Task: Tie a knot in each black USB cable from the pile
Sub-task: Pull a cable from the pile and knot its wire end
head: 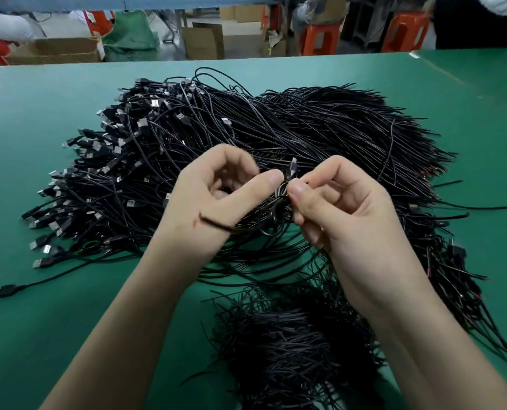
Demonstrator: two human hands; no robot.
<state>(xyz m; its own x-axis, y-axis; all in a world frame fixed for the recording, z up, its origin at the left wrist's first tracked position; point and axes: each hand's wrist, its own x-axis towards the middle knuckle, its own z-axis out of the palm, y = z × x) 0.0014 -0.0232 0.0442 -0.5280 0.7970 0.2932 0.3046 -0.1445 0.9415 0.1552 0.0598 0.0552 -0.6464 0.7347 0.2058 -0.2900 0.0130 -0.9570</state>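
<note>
Your left hand [213, 199] had its thumb and curled fingers pinching one black USB cable [279, 202], and your right hand [341, 208] pinched it right beside that. Its plug [292, 168] poked up between them, with a small loop [268, 229] hanging below. A cable end [213, 224] lay across your left wrist. All this was over the big pile [276, 128] on the green table [54, 335], and a smaller heap [290, 335] sat nearer you.

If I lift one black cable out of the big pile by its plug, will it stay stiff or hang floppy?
Probably floppy: the cable held between the left hand and right hand bends into small loops. It is likely light, since a mere pinch holds it. It may snag, because strands in the pile cross each other.
</note>
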